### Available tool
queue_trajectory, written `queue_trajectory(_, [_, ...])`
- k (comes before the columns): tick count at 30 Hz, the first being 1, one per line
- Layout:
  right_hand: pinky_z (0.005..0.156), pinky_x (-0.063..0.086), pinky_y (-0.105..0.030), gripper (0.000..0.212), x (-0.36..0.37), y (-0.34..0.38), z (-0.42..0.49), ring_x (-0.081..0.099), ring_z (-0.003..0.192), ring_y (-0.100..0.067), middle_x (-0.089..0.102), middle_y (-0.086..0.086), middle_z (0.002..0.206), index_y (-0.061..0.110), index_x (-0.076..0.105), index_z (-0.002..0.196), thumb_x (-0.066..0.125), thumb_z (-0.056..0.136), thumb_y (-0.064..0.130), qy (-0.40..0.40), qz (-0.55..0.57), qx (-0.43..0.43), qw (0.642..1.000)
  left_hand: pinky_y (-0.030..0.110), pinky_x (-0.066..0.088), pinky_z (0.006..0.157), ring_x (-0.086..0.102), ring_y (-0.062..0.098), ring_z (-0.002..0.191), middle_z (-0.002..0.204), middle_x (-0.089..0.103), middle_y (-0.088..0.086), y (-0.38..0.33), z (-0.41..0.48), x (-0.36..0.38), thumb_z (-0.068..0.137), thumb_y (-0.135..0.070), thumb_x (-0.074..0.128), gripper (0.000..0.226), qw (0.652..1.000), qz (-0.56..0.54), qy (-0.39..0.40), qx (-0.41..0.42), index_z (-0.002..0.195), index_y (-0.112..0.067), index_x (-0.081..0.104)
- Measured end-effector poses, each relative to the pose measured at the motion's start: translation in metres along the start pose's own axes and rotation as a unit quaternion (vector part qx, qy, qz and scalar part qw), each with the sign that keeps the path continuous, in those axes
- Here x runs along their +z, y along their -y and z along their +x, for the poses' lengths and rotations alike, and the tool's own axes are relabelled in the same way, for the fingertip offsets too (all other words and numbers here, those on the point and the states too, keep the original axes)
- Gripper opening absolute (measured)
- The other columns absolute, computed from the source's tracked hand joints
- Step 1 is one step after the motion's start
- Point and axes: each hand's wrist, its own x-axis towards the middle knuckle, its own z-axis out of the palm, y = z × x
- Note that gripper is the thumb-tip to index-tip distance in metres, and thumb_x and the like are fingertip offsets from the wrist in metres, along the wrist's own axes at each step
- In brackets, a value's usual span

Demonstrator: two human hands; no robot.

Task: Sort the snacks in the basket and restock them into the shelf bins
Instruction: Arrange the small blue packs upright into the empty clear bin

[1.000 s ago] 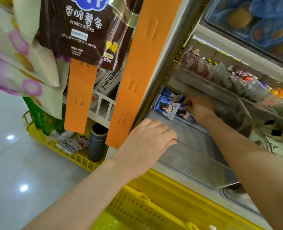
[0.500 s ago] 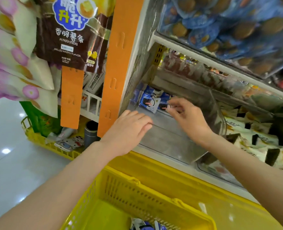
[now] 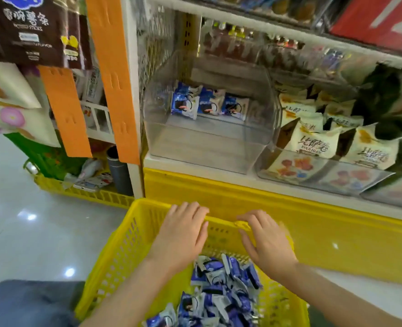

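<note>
The basket (image 3: pixel 124 251) is yellow moulded plastic, its walls a slotted lattice under a smooth rim. The snack packets (image 3: pixel 223 286) heaped in it are crinkled, shiny blue and silver film. The shelf bin (image 3: pixel 195 147) is clear hard plastic, faintly hazed, and holds packs (image 3: pixel 209 105) of the same glossy film. The side panel (image 3: pixel 157 38) looks like pale metal mesh. The orange strips (image 3: pixel 113 79) are matt, the floor (image 3: pixel 30 232) is polished and mirrors lights, and the yellow shelf base (image 3: pixel 336 244) is glossy.

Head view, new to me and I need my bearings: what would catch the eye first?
The yellow basket at the bottom, heaped with blue-and-white snack packets, with the left hand and right hand open above its far rim. Above it, a clear shelf bin holds only a few matching packets at its back.
</note>
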Motion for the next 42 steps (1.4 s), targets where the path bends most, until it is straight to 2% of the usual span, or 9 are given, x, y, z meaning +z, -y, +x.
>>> queue_trajectory(8, [0.107,0.034,-0.031,0.047,0.117,0.008,-0.110,0.038,0.129,-0.019,0.031,0.000,0.144,0.018,0.029,0.141,0.042,0.099,0.032,0.426,0.078,0.181,0.883,0.030,0.040,0.085,0.047,0.020,0.105,0.123,0.042,0.005,0.012,-0.075,0.129,0.101,-0.029,0.034,0.035,0.920,-0.071,0.365,-0.125,0.132,-0.014,0.037])
queue_trajectory(12, [0.115,0.024,-0.032,0.066,0.141,0.004,-0.126,0.022,0.140,-0.021,0.016,0.002,0.154,0.020,0.011,0.149,0.049,0.096,0.033,0.459,0.108,0.210,0.857,0.034,0.038,0.100,0.043,0.024,0.122,0.140,0.036,0.009,0.022,-0.105,0.165,0.098,-0.033,0.041,0.051,0.856,-0.100,0.485,-0.148,0.142,-0.013,0.027])
queue_trajectory(17, [0.116,0.017,-0.030,0.070,0.159,-0.008,-0.127,0.019,0.142,-0.017,0.017,0.003,0.156,0.022,0.011,0.150,0.053,0.094,0.033,0.449,0.127,0.204,0.861,0.032,0.030,0.108,0.031,0.023,0.136,0.152,0.025,0.005,0.031,-0.109,0.194,0.097,-0.028,0.044,0.056,0.850,-0.145,0.474,-0.180,0.147,-0.017,0.020])
queue_trajectory(25, [0.119,-0.005,-0.038,0.054,0.166,-0.007,-0.111,0.037,0.133,-0.014,0.045,-0.001,0.142,0.020,0.023,0.146,0.036,0.099,0.042,0.424,0.098,0.225,0.872,0.029,0.033,0.094,0.039,0.021,0.117,0.123,0.046,0.004,0.040,-0.106,0.215,0.094,-0.033,0.050,0.036,0.889,-0.066,0.421,-0.168,0.128,-0.023,0.047])
queue_trajectory(31, [0.119,0.009,-0.034,0.043,0.161,-0.005,-0.098,0.060,0.078,-0.013,0.050,0.006,0.058,0.011,0.032,0.137,0.030,0.102,0.035,0.368,0.190,0.306,0.857,0.027,0.032,0.079,0.046,0.019,0.100,0.105,0.055,0.003,0.039,-0.111,0.208,0.096,-0.032,0.045,0.019,0.894,-0.105,0.384,-0.205,0.109,-0.018,0.045])
queue_trajectory(33, [0.095,0.043,-0.020,0.051,0.157,-0.003,-0.093,0.050,0.060,-0.012,0.040,0.004,0.050,0.007,0.023,0.143,0.030,0.101,0.035,0.339,0.260,0.373,0.824,0.027,0.030,0.060,0.045,0.014,0.071,0.078,0.049,0.000,0.035,-0.104,0.199,0.097,-0.032,0.044,0.017,0.877,-0.180,0.337,-0.292,0.098,-0.017,0.038])
queue_trajectory(35, [0.045,0.034,-0.014,0.055,0.152,-0.001,-0.085,0.035,0.049,-0.012,0.036,0.001,0.054,0.006,0.018,0.146,0.031,0.101,0.035,0.315,0.313,0.454,0.773,0.024,0.034,0.059,0.042,0.011,0.068,0.080,0.046,-0.001,0.030,-0.092,0.189,0.096,-0.031,0.046,0.021,0.833,-0.274,0.276,-0.393,0.104,-0.013,0.040])
queue_trajectory(39, [0.057,0.026,-0.031,0.009,0.125,0.005,-0.064,0.023,0.054,-0.014,0.024,-0.001,0.063,0.030,0.037,0.090,0.036,0.098,0.035,0.285,0.427,0.518,0.684,0.034,0.044,0.089,0.052,0.026,0.110,0.129,0.051,0.015,0.015,-0.070,0.168,0.097,-0.037,0.043,0.051,0.752,-0.382,0.242,-0.479,0.132,0.000,0.041])
queue_trajectory(42, [0.053,0.028,-0.023,0.022,0.101,0.008,-0.052,0.024,0.055,-0.015,0.024,-0.002,0.065,0.019,0.037,0.081,0.039,0.098,0.033,0.235,0.433,0.501,0.712,0.042,0.038,0.103,0.040,0.028,0.129,0.145,0.038,0.011,-0.004,-0.059,0.144,0.098,-0.038,0.040,0.052,0.710,-0.448,0.214,-0.499,0.137,-0.005,0.038])
